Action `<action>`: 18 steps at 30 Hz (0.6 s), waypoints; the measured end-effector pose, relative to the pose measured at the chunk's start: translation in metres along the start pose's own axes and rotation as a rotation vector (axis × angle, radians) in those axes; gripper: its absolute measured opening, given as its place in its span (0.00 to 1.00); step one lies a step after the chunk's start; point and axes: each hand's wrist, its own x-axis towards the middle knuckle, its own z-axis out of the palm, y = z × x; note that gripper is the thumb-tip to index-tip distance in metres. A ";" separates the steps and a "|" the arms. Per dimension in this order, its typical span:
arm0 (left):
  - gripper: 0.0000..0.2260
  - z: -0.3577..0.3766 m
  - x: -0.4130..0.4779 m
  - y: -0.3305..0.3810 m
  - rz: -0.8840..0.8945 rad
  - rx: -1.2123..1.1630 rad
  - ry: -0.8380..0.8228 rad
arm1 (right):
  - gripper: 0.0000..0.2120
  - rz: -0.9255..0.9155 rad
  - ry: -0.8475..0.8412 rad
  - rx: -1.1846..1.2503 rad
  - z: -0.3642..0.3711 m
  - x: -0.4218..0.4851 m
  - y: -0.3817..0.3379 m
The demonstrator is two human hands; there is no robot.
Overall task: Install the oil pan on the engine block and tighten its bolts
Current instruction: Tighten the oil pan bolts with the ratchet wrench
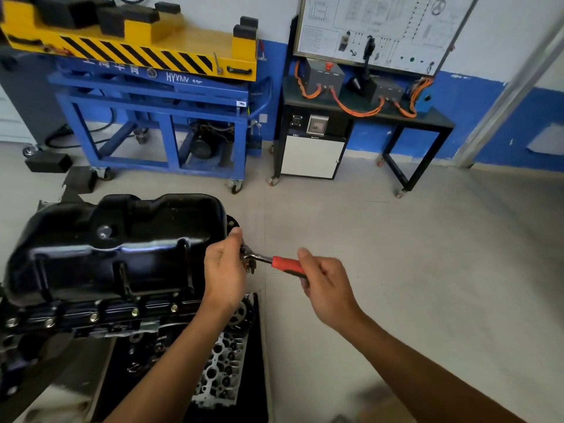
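From the head camera, the pan (116, 245) sits sump-up on the block (76, 319) at lower left, and its flange lies along the block's edge. It is pressed steel in glossy black paint, deep and boxy, with rounded corners and stamped ribs. Expect it to be stiff and fairly light for its bulk, and slick where the paint is smooth. If you must shift it, hold the flange or a corner of the sump, not the flat wall. A row of bright bolts (134, 312) runs along the near flange.

Your right hand (323, 282) wraps the red grip of the ratchet (283, 264), which likely gives you a sure hold. Its chrome shank reaches left to the pan's end. Your left hand (224, 270) covers the ratchet's head there, with the thumb up against the flange. Its fingers are hidden, so I cannot tell whether they grip the head or only steady it.

The block looks heavy cast metal, unlikely to move under your pull. Below it a pale, many-holed cylinder head (222, 370) lies on a dark mat.
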 end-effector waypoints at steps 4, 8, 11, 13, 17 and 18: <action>0.22 0.000 -0.001 0.001 0.027 0.006 -0.005 | 0.27 0.001 -0.168 -0.012 0.004 -0.031 -0.005; 0.21 -0.004 -0.002 0.002 0.014 0.026 -0.054 | 0.28 0.097 -0.193 0.035 -0.002 -0.014 -0.006; 0.20 -0.004 -0.002 0.005 0.001 0.033 -0.113 | 0.28 0.163 -0.027 0.034 -0.008 0.017 -0.005; 0.21 -0.003 -0.001 0.006 0.007 0.057 -0.152 | 0.26 0.201 0.071 0.017 -0.006 0.041 -0.005; 0.24 -0.003 0.000 0.004 0.002 0.096 -0.150 | 0.26 0.239 0.066 -0.041 0.007 0.088 -0.008; 0.22 -0.003 0.000 0.004 0.002 0.099 -0.153 | 0.25 0.230 0.053 -0.080 0.009 0.098 -0.010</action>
